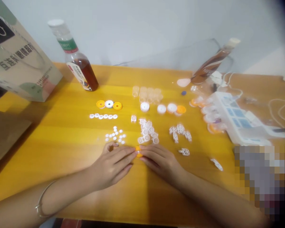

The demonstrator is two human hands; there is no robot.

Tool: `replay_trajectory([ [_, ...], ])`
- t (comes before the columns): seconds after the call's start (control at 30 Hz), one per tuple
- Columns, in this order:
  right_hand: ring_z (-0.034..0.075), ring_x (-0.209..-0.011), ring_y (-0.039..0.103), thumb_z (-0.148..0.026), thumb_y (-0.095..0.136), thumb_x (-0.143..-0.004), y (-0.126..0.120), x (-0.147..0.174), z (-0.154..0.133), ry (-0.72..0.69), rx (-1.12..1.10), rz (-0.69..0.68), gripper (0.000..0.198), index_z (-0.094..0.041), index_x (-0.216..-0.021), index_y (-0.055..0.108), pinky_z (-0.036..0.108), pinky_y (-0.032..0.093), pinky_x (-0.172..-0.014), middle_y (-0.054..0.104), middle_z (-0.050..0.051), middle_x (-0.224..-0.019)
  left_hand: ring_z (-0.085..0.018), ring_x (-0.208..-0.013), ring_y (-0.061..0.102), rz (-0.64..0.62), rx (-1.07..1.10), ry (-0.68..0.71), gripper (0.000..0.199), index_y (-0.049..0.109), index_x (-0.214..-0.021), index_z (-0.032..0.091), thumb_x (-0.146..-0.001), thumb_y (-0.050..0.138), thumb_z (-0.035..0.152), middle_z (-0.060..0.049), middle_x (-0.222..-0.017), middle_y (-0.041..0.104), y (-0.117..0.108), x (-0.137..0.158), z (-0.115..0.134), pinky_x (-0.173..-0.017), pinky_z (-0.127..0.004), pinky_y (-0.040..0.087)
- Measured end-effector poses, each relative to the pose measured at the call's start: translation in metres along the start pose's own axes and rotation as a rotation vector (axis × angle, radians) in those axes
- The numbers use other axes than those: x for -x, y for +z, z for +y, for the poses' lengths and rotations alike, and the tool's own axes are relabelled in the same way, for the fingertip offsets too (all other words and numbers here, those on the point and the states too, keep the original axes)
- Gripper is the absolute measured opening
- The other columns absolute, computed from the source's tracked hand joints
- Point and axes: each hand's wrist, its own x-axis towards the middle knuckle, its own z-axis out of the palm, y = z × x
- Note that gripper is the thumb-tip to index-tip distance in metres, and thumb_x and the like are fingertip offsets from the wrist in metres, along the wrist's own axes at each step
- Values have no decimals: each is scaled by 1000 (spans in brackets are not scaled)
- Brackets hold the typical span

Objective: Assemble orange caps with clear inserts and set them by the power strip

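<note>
Orange piece (139, 153), rounded and plastic-looking, sits near the middle, pinched between the fingertips of the left hand (114, 163) and right hand (162, 160). Far left, a bag (26, 72) (Chinese characters, spectacles emblem) stands beside a labelled bottle (86, 73).

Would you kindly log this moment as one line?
left hand: holding orange piece | right hand: holding same piece | beyond hands: white plastic parts

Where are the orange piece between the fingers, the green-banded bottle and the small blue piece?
Orange piece (139, 154): head view, on its lower visible part.
Green-banded bottle (82, 67): head view, on its dark body.
Small blue piece (183, 93): head view, on its middle.
</note>
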Motion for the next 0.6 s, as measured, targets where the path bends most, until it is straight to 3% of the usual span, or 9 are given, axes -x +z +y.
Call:
replay_trajectory([
  [0.6, 16, -91, 63, -13, 57, -80, -2, -1, -3, -59, 49, 21, 24, -20, -103, 60, 30, 54, -83, 69, 5, -98, -21, -109, 51, 2, 12, 1, 41, 42, -127, 18, -86, 47, 19, -9, -119, 57, 0, -1, 1, -92, -39, 31],
])
